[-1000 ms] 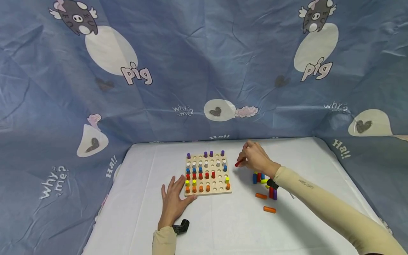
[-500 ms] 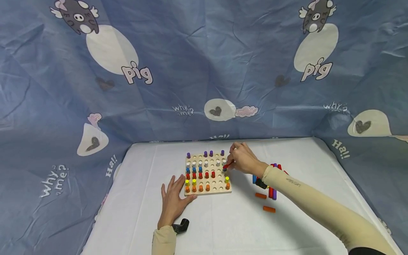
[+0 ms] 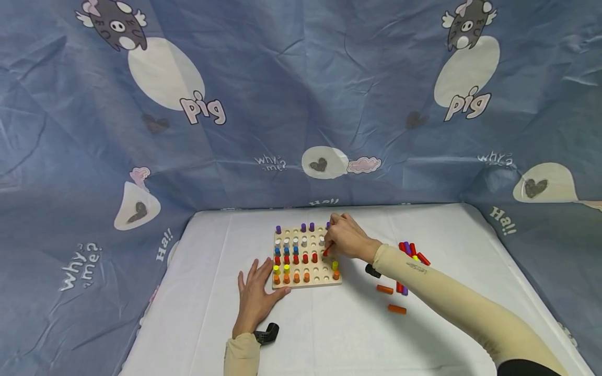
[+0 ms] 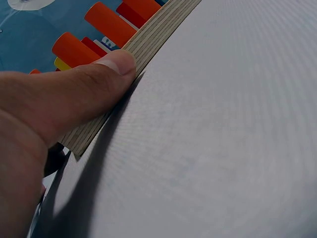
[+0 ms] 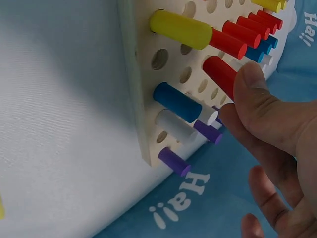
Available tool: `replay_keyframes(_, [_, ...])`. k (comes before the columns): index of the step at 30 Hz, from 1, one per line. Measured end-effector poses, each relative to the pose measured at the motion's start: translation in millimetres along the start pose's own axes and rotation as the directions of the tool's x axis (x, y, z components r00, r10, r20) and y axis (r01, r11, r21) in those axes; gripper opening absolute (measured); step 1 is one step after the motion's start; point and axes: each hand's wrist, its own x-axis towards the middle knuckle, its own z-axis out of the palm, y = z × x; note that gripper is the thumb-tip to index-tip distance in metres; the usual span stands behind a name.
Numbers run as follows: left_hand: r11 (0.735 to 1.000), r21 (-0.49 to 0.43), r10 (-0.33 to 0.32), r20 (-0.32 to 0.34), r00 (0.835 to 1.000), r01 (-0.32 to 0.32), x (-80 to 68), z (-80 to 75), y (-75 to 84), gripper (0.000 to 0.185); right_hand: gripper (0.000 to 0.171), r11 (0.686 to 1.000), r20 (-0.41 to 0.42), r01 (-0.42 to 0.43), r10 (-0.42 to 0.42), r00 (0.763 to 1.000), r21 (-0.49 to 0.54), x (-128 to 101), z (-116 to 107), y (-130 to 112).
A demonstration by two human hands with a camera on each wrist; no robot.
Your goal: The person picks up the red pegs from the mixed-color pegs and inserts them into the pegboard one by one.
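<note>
A wooden pegboard (image 3: 320,280) lies on the white table, holding purple, white, blue, red, yellow and orange pegs in rows. My right hand (image 3: 345,238) reaches over its right side and pinches a red peg (image 3: 326,251), whose lower end is at the board in the red row. In the right wrist view the thumb (image 5: 262,99) presses that red peg (image 5: 220,72) beside a blue peg (image 5: 178,101) on the pegboard (image 5: 130,59). My left hand (image 3: 256,292) lies flat on the table, its thumb (image 4: 84,84) against the pegboard's edge (image 4: 148,42).
Loose pegs lie to the right of the board: a pile of red, purple and yellow ones (image 3: 411,250) and two orange pegs (image 3: 384,289) (image 3: 397,309). A blue printed cloth (image 3: 301,104) rises behind and beside the table. A black wrist mount (image 3: 269,333) sits by my left wrist.
My right hand has carried the red peg leftward from beside the board to over its right columns. The left hand has stayed put.
</note>
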Motion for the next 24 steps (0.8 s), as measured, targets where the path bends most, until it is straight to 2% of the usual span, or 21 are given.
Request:
replay_keyframes(7, [1.0,-0.003,0.001,-0.003,1.0,-0.001,-0.5,-0.8,0.0,0.089,0.019,0.999,0.057,0.002,0.0,0.998,-0.035,10,4,-3])
replay_keyframes(15, [1.0,-0.006,-0.008,0.004,1.0,0.008,-2.0,0.0,2.0,0.089,0.018,1.0,0.125,-0.008,0.007,0.992,0.005,13,7,-6])
replay_keyframes(24, [1.0,0.002,-0.019,0.013,1.0,0.019,-0.4,-1.7,2.4,0.088,0.019,1.0,0.142,-0.021,0.023,0.99,-0.017,12,10,-9])
